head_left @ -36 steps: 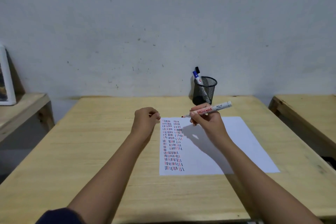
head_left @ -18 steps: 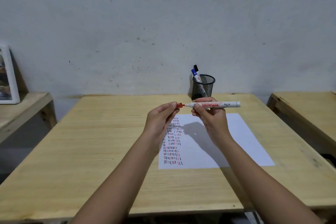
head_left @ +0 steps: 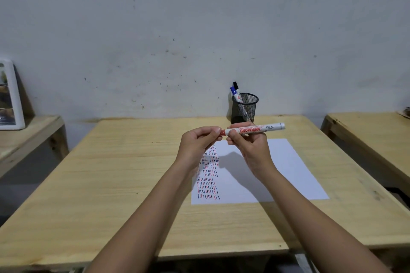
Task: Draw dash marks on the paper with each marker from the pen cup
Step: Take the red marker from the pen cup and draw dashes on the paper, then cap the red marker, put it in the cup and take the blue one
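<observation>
My right hand (head_left: 251,149) holds a white red-ink marker (head_left: 255,129) level above the paper, its label facing me. My left hand (head_left: 197,143) pinches the red cap (head_left: 222,132) at the marker's left end; the cap sits on the tip. Below both hands lies a white sheet of paper (head_left: 286,175) with rows of red, blue and black dashes (head_left: 208,180) down its left side. A black mesh pen cup (head_left: 244,108) stands at the table's far edge, holding a blue-capped marker (head_left: 233,91) and a black-capped marker (head_left: 235,85).
The wooden table (head_left: 124,175) carries the paper and cup. A second wooden table (head_left: 368,131) stands to the right, and a low wooden bench (head_left: 26,135) on the left bears a white picture frame (head_left: 11,97). A grey wall rises behind.
The marker left the paper and turned level. My left hand came over from the table and brought the red cap onto the marker's tip. Both hands rose slightly.
</observation>
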The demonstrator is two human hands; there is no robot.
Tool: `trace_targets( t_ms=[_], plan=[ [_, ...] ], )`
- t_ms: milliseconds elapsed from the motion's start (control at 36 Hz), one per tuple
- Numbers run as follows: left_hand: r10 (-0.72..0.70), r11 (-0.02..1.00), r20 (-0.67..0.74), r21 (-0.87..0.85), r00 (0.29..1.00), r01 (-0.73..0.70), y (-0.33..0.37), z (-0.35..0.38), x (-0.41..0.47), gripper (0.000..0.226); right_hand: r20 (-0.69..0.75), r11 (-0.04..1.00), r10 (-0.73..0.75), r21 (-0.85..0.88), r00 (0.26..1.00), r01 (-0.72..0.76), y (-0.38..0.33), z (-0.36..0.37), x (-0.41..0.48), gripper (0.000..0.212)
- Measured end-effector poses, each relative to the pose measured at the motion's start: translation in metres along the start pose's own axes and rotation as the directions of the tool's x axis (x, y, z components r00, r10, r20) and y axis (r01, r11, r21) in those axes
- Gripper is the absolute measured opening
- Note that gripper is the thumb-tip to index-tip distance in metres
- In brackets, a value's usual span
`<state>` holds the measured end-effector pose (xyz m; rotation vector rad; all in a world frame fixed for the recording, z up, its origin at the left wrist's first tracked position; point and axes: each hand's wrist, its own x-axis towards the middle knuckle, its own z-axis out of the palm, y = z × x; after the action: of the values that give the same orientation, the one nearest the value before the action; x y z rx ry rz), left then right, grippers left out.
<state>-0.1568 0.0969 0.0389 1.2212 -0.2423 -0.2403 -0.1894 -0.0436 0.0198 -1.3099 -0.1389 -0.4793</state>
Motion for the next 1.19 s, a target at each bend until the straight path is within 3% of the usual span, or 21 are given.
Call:
trace_targets(
  t_ms=[194, 278, 333, 472, 639, 806, 1028, 1139, 1194],
  plan=[
    [0.037, 0.998, -0.022, 0.042, 0.999, -0.036, 0.006, -0.01, -0.004, 0.007, 0.087, 0.996, 0.089, 0.019, 0.992, -0.091, -0.011, 0.003, -0.001, 0.015],
    [0.086, 0.995, -0.068, 0.055, 0.994, -0.082, 0.013, -0.018, 0.0, 0.005, 0.01, 0.986, 0.093, 0.135, 0.996, -0.094, -0.022, -0.003, 0.0, 0.025],
    [0.11, 0.992, -0.091, 0.07, 0.99, -0.104, 0.018, -0.027, 0.002, 0.007, -0.05, 0.986, 0.073, 0.155, 0.996, -0.064, -0.029, -0.013, -0.001, 0.016],
    [0.186, 0.975, -0.085, 0.137, 0.979, -0.174, 0.033, -0.04, 0.001, 0.008, 0.02, 0.978, 0.005, -0.207, 1.0, 0.0, -0.041, -0.029, -0.009, 0.024],
    [0.304, 0.913, -0.03, 0.296, 0.952, -0.282, 0.051, -0.021, 0.005, 0.008, 0.111, 0.789, 0.055, -0.614, 0.992, 0.025, -0.046, -0.024, -0.012, 0.018],
    [0.364, 0.832, 0.068, 0.424, 0.929, -0.357, 0.058, 0.016, 0.019, 0.013, 0.175, 0.694, 0.049, -0.714, 0.983, 0.093, -0.045, -0.011, -0.006, 0.022],
    [0.396, 0.76, 0.15, 0.501, 0.906, -0.415, 0.057, 0.041, 0.07, 0.012, 0.129, 0.688, 0.028, -0.722, 0.991, 0.075, -0.047, -0.026, 0.045, 0.016],
    [0.323, 0.738, 0.136, 0.583, 0.936, -0.339, 0.041, 0.039, 0.107, 0.018, 0.05, 0.673, -0.057, -0.736, 0.997, 0.075, -0.055, -0.041, 0.09, 0.014],
    [0.231, 0.713, 0.123, 0.654, 0.965, -0.254, 0.025, 0.036, 0.125, 0.039, 0.016, 0.686, -0.096, -0.723, 0.995, 0.078, -0.055, -0.048, 0.113, 0.013]
  ],
)
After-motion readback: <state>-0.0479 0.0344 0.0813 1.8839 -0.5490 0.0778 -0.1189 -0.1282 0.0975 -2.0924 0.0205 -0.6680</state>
